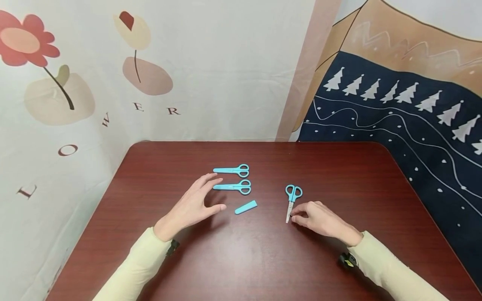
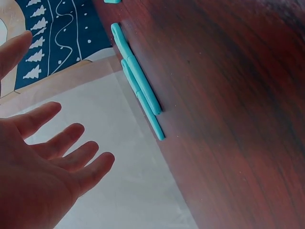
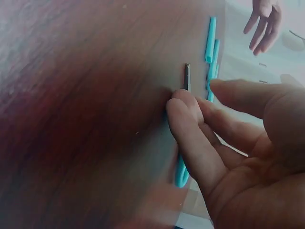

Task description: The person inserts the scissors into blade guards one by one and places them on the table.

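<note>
Scissors with light-blue handles and bare metal blades (image 1: 290,205) lie on the table, handles toward the far side. Beside the blades is my right hand (image 1: 320,218), its fingers bent and the thumb apart from them in the right wrist view. Whether a fingertip touches the metal cannot be told. My left hand (image 1: 196,203) hovers with fingers spread, holding nothing, near two sheathed blue scissors, the farther pair (image 1: 230,170) and the nearer pair (image 1: 232,187). An empty blue blade cover (image 1: 246,207) lies slantwise between the hands.
All of this lies on a dark red-brown wooden table (image 1: 241,267) with rounded far corners. Behind it hangs a pale cloth (image 1: 226,83) printed with flowers and letters. A navy cloth with white trees (image 1: 376,113) hangs at the right.
</note>
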Motion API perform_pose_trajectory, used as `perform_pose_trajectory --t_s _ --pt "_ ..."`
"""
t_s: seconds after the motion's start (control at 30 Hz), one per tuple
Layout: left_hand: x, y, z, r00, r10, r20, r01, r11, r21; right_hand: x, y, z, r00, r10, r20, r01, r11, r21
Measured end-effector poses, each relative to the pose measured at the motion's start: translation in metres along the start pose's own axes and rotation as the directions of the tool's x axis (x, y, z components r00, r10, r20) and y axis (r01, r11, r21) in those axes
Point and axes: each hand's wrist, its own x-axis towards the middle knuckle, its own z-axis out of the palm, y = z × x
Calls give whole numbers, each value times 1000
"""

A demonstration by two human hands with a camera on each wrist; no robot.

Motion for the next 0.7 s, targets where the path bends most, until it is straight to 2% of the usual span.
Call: perform_pose_trajectory --t_s 0.07,0.1,0.2,0.3,0.33,0.37,0.5,0.6,0.7 --pt "-1 0 0 1000 0 1 0 1000 5 1 0 -1 996 -82 -40 78 993 -84" --pt "-1 1 0 1000 1 3 -1 1000 8 2 2 -2 988 -142 -68 130 980 -149" --pt "-2 2 1 1000 4 11 -4 1000 12 6 9 -12 945 -311 -105 256 898 -357" --pt "-3 5 3 1000 8 22 -8 1000 15 15 17 -26 915 -404 -21 349 814 -464" --pt "-3 6 3 1000 8 26 -9 1000 13 19 19 -30 915 -403 26 367 805 -466" --pt "-4 7 4 999 9 30 -10 1000 13 23 21 -34 916 -394 73 382 802 -458" --pt "-5 11 6 999 8 42 -9 1000 15 40 24 -39 915 -342 213 398 845 -357" --pt "-4 13 9 998 18 54 -19 1000 22 48 28 -39 913 -318 256 385 879 -282" --pt "-4 14 12 997 29 71 -32 999 34 50 31 -38 915 -306 264 371 895 -247"
